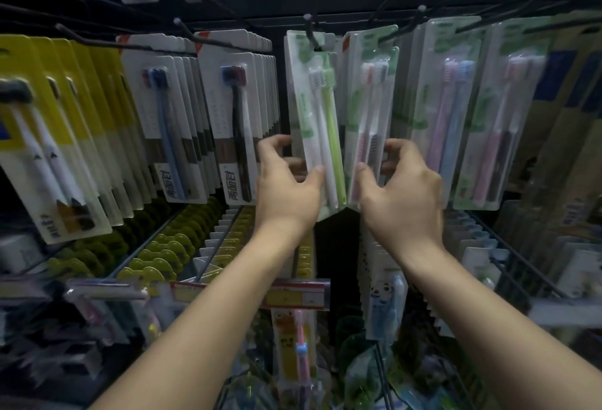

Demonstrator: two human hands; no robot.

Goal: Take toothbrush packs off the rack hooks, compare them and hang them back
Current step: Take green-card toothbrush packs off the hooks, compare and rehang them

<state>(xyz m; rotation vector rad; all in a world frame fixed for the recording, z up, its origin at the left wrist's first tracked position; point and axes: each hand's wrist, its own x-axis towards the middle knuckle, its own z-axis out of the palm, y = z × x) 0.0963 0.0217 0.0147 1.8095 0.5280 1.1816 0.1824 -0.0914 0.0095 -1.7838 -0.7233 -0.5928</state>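
My left hand [286, 181] grips the lower part of a pack with a white and a green toothbrush [317, 110], thumb on its front, fingers behind. Its top sits at a black hook [311, 33]. My right hand [402, 185] grips the lower part of a pack with a pink and a dark toothbrush [369, 110], whose top is near another hook [395, 30]. The two packs angle toward each other, with their bottom edges close together.
To the left hang rows of white packs with blue and black brushes [169, 123] and yellow packs [58, 136]. Green packs with pink and blue brushes [452, 116] hang at right. Lower hooks carry children's toothbrush packs [294, 338] behind a price rail [293, 295].
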